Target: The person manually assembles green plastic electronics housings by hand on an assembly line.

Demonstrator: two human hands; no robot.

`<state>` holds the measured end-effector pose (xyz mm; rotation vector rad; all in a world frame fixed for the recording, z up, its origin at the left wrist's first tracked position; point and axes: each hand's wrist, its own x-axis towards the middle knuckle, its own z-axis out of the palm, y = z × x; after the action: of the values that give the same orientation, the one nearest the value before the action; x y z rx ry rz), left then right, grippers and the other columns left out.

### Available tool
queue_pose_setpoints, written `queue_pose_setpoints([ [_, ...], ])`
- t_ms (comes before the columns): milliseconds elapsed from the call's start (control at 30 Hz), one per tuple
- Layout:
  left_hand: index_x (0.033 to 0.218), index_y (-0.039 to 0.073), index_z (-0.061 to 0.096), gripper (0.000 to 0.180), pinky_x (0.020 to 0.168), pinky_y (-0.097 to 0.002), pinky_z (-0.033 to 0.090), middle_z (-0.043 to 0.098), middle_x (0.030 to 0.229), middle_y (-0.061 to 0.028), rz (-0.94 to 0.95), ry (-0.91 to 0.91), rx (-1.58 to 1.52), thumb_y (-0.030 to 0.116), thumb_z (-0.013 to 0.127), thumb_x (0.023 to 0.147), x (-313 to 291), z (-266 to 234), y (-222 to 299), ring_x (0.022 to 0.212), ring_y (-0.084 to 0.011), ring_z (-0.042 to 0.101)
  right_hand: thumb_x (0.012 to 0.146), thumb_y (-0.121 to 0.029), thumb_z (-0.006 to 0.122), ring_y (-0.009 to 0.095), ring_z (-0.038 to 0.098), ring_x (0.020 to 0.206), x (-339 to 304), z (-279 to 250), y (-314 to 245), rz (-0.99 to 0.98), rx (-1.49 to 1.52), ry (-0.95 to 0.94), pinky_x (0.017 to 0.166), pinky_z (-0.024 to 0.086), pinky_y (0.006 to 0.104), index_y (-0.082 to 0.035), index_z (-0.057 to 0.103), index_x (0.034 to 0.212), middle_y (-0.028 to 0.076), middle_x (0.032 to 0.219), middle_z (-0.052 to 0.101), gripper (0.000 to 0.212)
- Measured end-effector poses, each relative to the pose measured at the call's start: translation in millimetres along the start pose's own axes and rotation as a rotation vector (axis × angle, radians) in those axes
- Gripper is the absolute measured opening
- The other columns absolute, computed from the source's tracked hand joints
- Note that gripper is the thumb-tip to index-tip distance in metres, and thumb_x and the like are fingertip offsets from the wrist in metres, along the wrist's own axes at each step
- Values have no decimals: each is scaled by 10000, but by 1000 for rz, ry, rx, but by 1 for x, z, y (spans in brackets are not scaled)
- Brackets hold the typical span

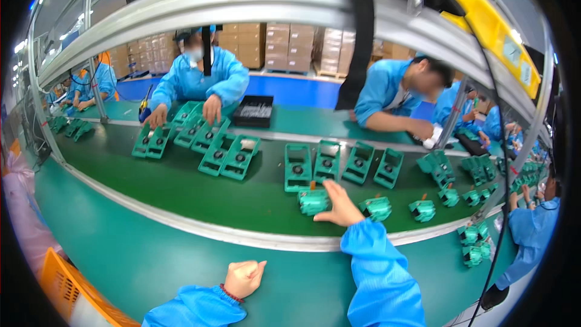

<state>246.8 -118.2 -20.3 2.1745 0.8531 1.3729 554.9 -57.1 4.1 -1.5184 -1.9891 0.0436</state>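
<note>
My right hand (341,206) reaches over the belt with thumb and fingers apart, beside a small green plastic housing (312,202) with an orange tab. Its fingertips are at the housing's right side; whether they touch it I cannot tell. Another small green housing (376,208) lies just right of that hand. Behind stand larger green frames with a round black part, such as the nearest frame (298,168). Over the near bench my left hand (243,278) is closed in a loose fist, a red bracelet at its wrist. No object shows in it.
The dark green belt (181,191) runs across, with a metal rail (242,235) at its near edge. Co-workers sit opposite, one touching green frames (151,140). A black box (253,111) stands there. An orange crate (66,287) is at lower left; a black strap (361,42) hangs overhead.
</note>
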Motion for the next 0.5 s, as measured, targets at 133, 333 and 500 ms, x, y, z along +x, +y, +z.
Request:
queue_pose_setpoints([
  [133, 597, 41, 454, 252, 520, -329, 389, 489, 592, -72, -34, -29, -35, 45, 699, 656, 4, -13, -2, 577, -222, 495, 532, -266, 789, 356, 379, 1105, 16, 18, -1, 103, 127, -116, 946, 331, 370, 43, 360, 1187, 225, 1182, 385, 841],
  [333, 1187, 51, 357, 735, 845, -356, 402, 296, 1222, -108, -344, -4, -670, 77, 780, 586, -3, -7, -12, 1046, -215, 419, 528, -136, 770, 362, 428, 1028, -21, 24, -112, -35, 242, 90, 856, 402, 384, -18, 369, 1112, 201, 1105, 362, 719],
  [500, 1275, 48, 271, 906, 920, -394, 375, 195, 1295, -96, -368, -202, -718, 67, 805, 543, 1, -22, -4, 1157, -246, 356, 543, -118, 767, 377, 443, 1054, -62, 33, -166, -16, 377, -57, 809, 470, 384, -52, 350, 1144, 201, 1164, 326, 734],
])
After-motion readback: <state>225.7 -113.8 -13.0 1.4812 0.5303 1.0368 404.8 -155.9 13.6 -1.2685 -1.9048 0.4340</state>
